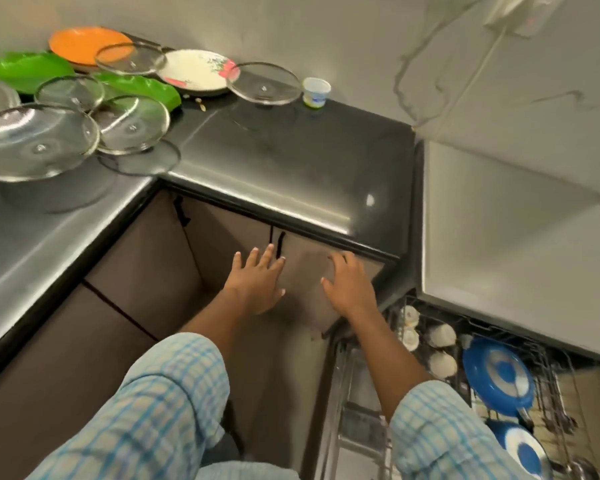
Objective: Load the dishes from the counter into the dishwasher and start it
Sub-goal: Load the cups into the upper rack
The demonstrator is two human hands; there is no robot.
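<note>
Corner kitchen, seen from above.

- Surface (291, 161): dark, glossy, L-shaped, set against a pale wall (326, 29).
- Dishes, clustered at the far left of the surface: orange plate (80, 43); two green dishes (25, 69); white patterned plate (194, 72); several glass lids, the largest (32, 140) nearest the front edge, another (264, 83) just beside a small white tub (316, 91).
- Cabinet doors (146, 258): brown, below the surface.
- Dishwasher rack (548, 358): pulled out at lower right under a grey flat top (499, 220); it held two blue plates (497, 375) on edge and white cups (440, 336).
- Wall socket (510, 12): upper right, with a cord hanging from it.
- Left hand (257, 282) and right hand (349, 285): both before the cabinet doors, fingers spread and loose, holding nothing. Checked sleeves (160, 393) on both arms.
</note>
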